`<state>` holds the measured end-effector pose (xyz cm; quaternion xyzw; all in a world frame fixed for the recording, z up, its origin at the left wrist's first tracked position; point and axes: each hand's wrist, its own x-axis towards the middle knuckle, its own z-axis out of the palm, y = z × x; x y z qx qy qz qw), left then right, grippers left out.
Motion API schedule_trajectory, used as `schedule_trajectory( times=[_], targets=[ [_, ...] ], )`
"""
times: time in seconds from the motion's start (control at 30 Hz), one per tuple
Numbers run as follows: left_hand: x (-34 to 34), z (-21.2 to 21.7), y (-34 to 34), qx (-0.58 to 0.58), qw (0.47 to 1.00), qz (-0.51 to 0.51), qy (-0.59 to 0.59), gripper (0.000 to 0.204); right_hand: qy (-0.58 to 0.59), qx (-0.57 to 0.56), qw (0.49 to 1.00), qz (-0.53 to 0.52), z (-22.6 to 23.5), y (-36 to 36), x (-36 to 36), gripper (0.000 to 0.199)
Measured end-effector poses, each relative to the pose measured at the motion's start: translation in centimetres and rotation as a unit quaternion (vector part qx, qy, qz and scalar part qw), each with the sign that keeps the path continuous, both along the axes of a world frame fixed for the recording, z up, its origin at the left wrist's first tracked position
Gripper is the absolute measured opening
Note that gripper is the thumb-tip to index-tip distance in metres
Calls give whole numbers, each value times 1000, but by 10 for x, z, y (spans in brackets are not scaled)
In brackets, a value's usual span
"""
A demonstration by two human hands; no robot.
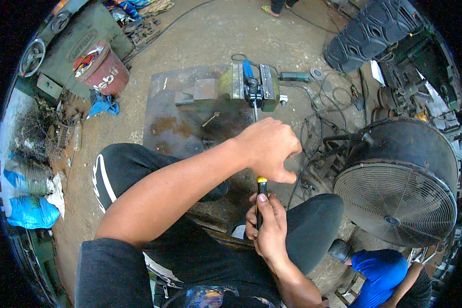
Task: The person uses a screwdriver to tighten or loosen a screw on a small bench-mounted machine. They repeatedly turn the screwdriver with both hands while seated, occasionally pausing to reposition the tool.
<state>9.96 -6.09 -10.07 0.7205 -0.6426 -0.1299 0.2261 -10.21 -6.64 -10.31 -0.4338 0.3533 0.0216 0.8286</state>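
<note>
My right hand grips the black-and-yellow handle of a screwdriver from below, thumb along it. A thin metal shaft runs forward from under my left hand to a black metal part between the jaws of a green bench vise. A blue piece sticks out behind the black part. My left hand lies across the shaft, back up and fingers curled. Its thumb stands apart, and its fingertips, with whatever they hold, are hidden.
A metal plate lies under the vise, a small wrench-like tool on it. A large drum fan stands at the right, near cables and an angle grinder. A red bucket is at far left. Another person is at lower right.
</note>
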Motion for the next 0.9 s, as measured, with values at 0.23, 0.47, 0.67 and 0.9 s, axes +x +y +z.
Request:
schedule_trajectory(
  times=[0.23,0.47,0.67,0.9],
  targets=[
    [13,2,-4,-10,1000,24,-2,39,33,-5,999,24,13,-3,14,30],
    [17,11,-10,19,997,3,75,37,130,65,988,46,54,-15,20,30],
    [22,19,-12,40,997,55,32,41,37,9,997,61,62,-16,33,27],
    [24,18,-12,77,995,68,-1,44,6,3,999,54,59,-13,35,26]
  ],
)
